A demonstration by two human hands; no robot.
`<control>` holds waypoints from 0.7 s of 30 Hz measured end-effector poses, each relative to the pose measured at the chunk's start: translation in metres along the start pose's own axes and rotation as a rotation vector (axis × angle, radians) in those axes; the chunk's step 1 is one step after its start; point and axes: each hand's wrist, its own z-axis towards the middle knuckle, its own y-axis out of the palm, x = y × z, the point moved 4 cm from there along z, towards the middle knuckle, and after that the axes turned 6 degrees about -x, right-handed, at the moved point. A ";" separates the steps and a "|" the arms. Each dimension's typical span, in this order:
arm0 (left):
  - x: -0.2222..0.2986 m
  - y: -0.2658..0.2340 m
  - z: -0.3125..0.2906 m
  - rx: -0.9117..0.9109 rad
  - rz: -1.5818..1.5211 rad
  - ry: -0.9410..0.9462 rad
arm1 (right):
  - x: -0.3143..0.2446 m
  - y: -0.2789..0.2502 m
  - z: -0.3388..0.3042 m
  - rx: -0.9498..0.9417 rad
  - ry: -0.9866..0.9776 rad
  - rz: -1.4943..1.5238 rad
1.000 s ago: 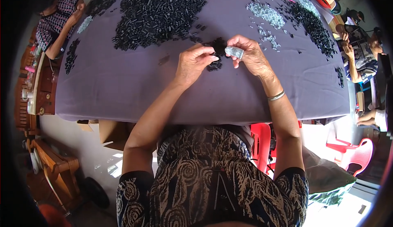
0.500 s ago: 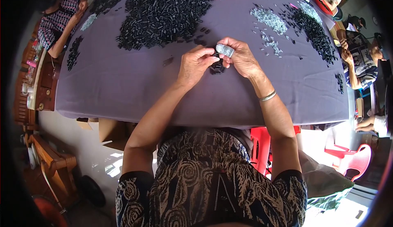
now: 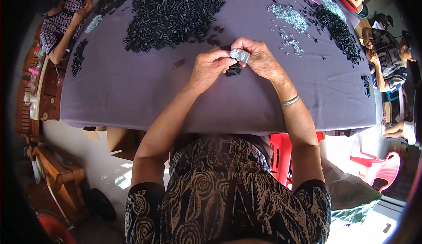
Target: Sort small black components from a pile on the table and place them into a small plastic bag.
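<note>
Both hands meet above the near middle of the cloth-covered table. My right hand (image 3: 260,59) has its thumb and fingers closed around a silvery, flat, roughly rectangular piece (image 3: 240,55); its exact kind I cannot make out. My left hand (image 3: 209,66) pinches right beside that piece, thumb against forefinger, and whatever lies between its fingertips is too small to name. Just beneath the fingertips is a small cluster of black plastic parts (image 3: 233,71), partly covered by the hands. A few more loose black pieces (image 3: 214,40) lie just beyond the left hand.
A big heap of small black parts (image 3: 176,13) spreads over the far left of the purple-grey cloth (image 3: 145,94). Small clear or silvery parts (image 3: 289,17) and another black heap (image 3: 336,30) lie to the right. People sit at both sides. A red chair (image 3: 381,169) stands lower right.
The fingers have shifted slightly, and the silvery piece has tilted and moved a little left. Both hands stay together over the black cluster. The view has shifted slightly.
</note>
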 end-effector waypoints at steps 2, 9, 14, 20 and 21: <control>-0.001 0.001 0.000 -0.057 -0.066 -0.087 | -0.005 0.002 -0.001 -0.012 0.005 -0.070; 0.004 0.001 0.002 -0.046 -0.142 -0.147 | -0.007 0.002 0.002 -0.084 0.047 0.129; -0.001 0.000 0.000 0.014 -0.165 -0.074 | 0.001 0.002 0.001 -0.019 0.054 0.277; 0.008 -0.002 -0.001 0.110 -0.121 0.118 | 0.009 0.000 -0.002 -0.028 0.198 0.523; 0.012 -0.002 -0.001 0.121 -0.095 0.181 | 0.014 0.004 -0.002 -0.072 0.224 0.489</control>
